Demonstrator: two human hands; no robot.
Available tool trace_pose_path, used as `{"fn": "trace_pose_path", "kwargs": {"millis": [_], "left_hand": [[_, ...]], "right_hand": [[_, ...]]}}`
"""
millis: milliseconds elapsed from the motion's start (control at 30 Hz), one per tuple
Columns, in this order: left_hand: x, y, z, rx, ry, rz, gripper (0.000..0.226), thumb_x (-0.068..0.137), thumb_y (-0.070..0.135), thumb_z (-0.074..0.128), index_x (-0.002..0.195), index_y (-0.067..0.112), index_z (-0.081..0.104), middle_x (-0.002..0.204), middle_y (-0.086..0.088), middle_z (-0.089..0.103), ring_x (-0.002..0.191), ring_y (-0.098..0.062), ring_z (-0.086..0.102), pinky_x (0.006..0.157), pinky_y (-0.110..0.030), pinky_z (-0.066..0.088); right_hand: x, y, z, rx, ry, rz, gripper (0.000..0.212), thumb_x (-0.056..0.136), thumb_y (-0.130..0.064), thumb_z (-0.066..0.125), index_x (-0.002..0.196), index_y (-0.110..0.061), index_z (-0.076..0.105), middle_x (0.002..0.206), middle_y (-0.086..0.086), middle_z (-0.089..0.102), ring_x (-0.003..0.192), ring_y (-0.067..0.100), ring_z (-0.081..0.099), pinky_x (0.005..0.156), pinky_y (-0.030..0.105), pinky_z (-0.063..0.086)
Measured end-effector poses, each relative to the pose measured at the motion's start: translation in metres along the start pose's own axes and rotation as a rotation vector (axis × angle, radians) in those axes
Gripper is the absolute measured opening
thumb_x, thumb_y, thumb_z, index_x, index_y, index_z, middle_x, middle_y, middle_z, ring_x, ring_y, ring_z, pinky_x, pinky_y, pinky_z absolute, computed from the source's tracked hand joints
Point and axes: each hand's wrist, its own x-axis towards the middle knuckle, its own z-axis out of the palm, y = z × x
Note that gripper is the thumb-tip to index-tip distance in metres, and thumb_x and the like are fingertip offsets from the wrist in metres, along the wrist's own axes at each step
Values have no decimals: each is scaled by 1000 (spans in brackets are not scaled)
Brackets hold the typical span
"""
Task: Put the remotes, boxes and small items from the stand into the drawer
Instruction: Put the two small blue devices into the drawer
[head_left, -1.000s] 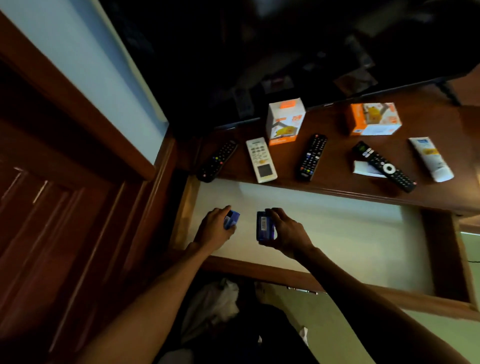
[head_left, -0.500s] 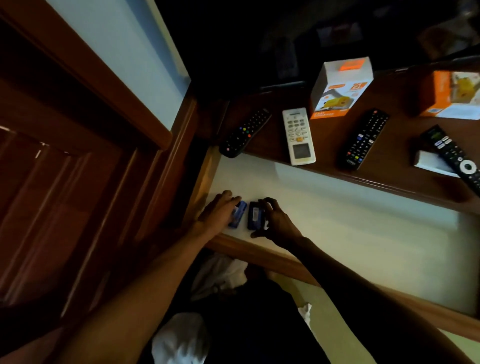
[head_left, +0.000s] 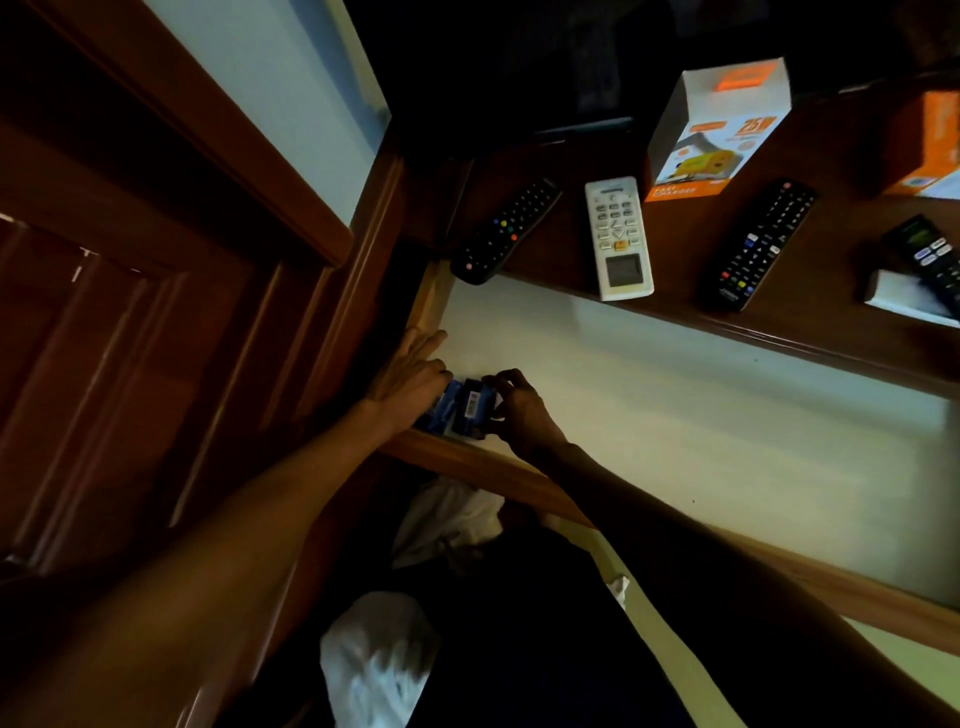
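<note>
Two small blue boxes sit side by side in the front left corner of the open drawer (head_left: 701, 415). My left hand (head_left: 410, 376) rests on the left blue box (head_left: 441, 410), fingers stretched forward. My right hand (head_left: 519, 408) grips the right blue box (head_left: 472, 408), which shows a barcode label. On the stand (head_left: 810, 322) above lie a black remote (head_left: 506, 231), a white remote (head_left: 617, 239), a second black remote (head_left: 758, 244), a third black remote (head_left: 932, 260) at the right edge, a white-and-orange box (head_left: 717, 130) and an orange box (head_left: 930, 145).
A dark wooden door (head_left: 104, 338) and frame stand to the left of the drawer. A white flat item (head_left: 904, 301) lies under the rightmost remote. White cloth (head_left: 374, 665) is below the drawer front. The drawer floor to the right of the boxes is bare.
Both hands have carried the blue boxes down and left into the drawer's front left corner, and the boxes now sit together. The view has shifted left and closer.
</note>
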Motion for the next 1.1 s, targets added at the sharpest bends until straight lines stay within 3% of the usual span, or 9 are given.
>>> {"fn": "trace_pose_path", "kwargs": {"millis": [133, 200, 267, 400, 533, 667, 800, 1000, 1100], "left_hand": [[-4, -11, 9, -83, 80, 49, 32, 90, 12, 55, 120, 13, 65, 129, -6, 64, 146, -31, 22, 116, -43, 11], [-6, -17, 15, -206, 167, 68, 36, 86, 3, 60, 121, 6, 64, 129, -9, 63, 144, -32, 29, 117, -43, 18], [-9, -19, 10, -375, 230, 31, 43, 81, -3, 65, 123, 2, 62, 132, -13, 60, 140, -31, 37, 116, -38, 23], [-18, -17, -6, -681, 335, -140, 49, 82, -1, 69, 129, 5, 58, 137, -12, 55, 133, -24, 44, 110, -23, 25], [-31, -14, -14, -814, 325, -230, 49, 83, 3, 70, 130, 10, 59, 133, -11, 58, 122, -24, 53, 105, -31, 41], [-40, -8, -35, -994, 354, -284, 43, 87, 11, 69, 129, 13, 60, 122, -9, 65, 107, -22, 63, 92, -38, 55], [-33, 6, -79, -1083, 437, -217, 36, 89, 27, 67, 123, 16, 64, 98, 3, 66, 83, -16, 65, 75, -41, 59], [17, 36, -173, -1033, 639, -80, 33, 92, 34, 63, 121, 18, 65, 103, 3, 70, 82, -11, 65, 70, -25, 55], [60, 52, -211, -951, 749, -10, 38, 88, 31, 66, 123, 16, 63, 116, -5, 65, 100, -22, 62, 86, -31, 49]], "right_hand": [[2, -8, 12, 34, 32, 12, 67, 73, -6, 80, 133, -5, 50, 131, 16, 46, 100, 33, 61, 78, 28, 55], [4, -13, 16, 40, 47, 22, 61, 75, -6, 77, 130, -6, 51, 129, 16, 47, 103, 33, 59, 77, 26, 51], [6, -18, 18, 55, 54, 51, 52, 79, -7, 73, 127, -7, 53, 127, 17, 48, 104, 33, 57, 77, 27, 49], [11, -23, 16, 30, 24, 40, 56, 72, -11, 80, 120, -6, 52, 122, 17, 50, 102, 32, 57, 74, 25, 44], [8, -24, 12, -2, -5, 47, 61, 71, -14, 82, 124, -8, 51, 125, 16, 48, 104, 33, 58, 77, 29, 49], [-16, -28, -19, -100, -34, -7, 77, 71, -35, 83, 136, -16, 45, 138, 10, 44, 101, 32, 63, 83, 44, 54], [-48, -30, -79, -177, 54, -18, 56, 76, -45, 77, 122, -20, 56, 128, 5, 55, 87, 22, 66, 76, 37, 52], [-99, -23, -180, -157, 324, 16, 43, 79, -45, 73, 113, -23, 60, 116, -6, 66, 78, 15, 67, 72, 36, 54], [-118, -7, -228, -119, 483, 50, 34, 77, -45, 74, 103, -25, 63, 104, -4, 72, 82, 20, 69, 72, 35, 55]]}}
